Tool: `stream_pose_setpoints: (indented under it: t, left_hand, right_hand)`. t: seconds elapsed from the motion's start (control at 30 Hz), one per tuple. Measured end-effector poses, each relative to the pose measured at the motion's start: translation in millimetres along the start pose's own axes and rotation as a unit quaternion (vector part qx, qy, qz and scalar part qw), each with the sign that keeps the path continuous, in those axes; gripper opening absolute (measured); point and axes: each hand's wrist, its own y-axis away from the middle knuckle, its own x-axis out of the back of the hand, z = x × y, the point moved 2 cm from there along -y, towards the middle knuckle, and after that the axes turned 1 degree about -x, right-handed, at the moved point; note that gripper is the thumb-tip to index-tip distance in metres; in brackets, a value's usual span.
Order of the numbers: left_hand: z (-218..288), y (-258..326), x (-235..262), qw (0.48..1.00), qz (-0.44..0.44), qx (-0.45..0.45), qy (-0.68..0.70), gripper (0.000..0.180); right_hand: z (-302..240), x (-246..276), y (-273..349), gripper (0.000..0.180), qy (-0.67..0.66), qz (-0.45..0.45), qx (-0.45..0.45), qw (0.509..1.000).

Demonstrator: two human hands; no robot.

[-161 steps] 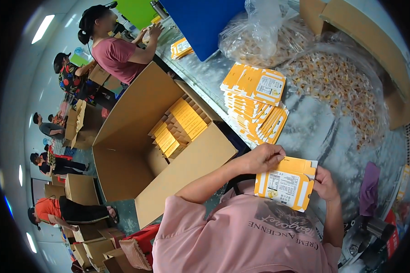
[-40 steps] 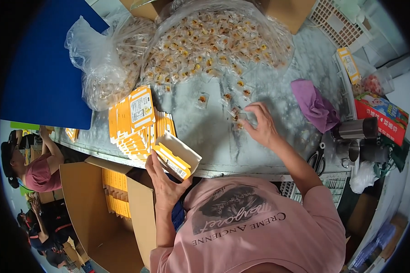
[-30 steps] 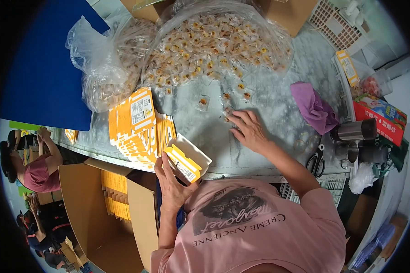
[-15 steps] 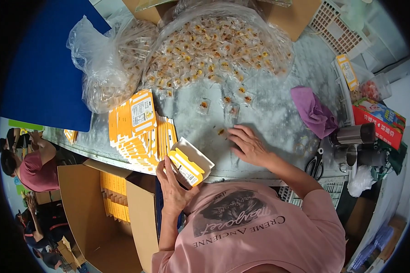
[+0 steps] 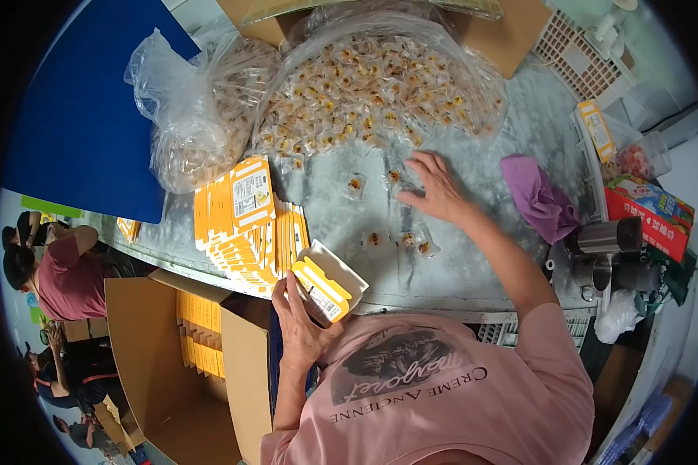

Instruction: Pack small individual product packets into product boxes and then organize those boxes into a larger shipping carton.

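Note:
My left hand [image 5: 302, 333] grips a small yellow-and-white carton [image 5: 322, 288] at the table's near edge, its top flap standing up. My right hand [image 5: 440, 188] reaches over the tabletop with fingers apart and nothing visible in it. A clear-wrapped small piece [image 5: 395, 178] lies by its fingertips; whether they touch I cannot tell. Another wrapped piece [image 5: 354, 186] sits to the left. Nearer me are a single wrapped piece [image 5: 374, 240] and a small cluster of wrapped pieces [image 5: 420, 241]. Behind spreads a large heap of them [image 5: 364, 93] spilling from a clear plastic bag.
Flat yellow cartons [image 5: 244, 232] are stacked left of my left hand. A tied plastic bag [image 5: 190, 132] stands behind them. An open cardboard box [image 5: 244, 372] holds yellow cartons at lower left. Rightward lie a purple cloth [image 5: 539, 198] and metal cups [image 5: 593, 271]. Co-workers [image 5: 74, 271] are at far left.
My right hand has moved away from me, from the near part of the table toward the heap. Wrapped pieces now show where it was. My left hand keeps holding the carton.

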Motion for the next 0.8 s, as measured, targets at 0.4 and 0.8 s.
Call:
stream_pose_setpoints:
  t: [0.4, 0.8]
  left_hand:
    - [-3, -2, 0, 1.0, -0.023, -0.007, -0.002, 0.122]
    - [-9, 5, 0, 1.0, -0.006, 0.019, 0.006, 0.122]
  right_hand:
    - [-11, 4, 14, 0.035, -0.096, 0.019, -0.009, 0.995]
    - [-22, -13, -7, 0.056, -0.039, -0.024, -0.027, 0.999]
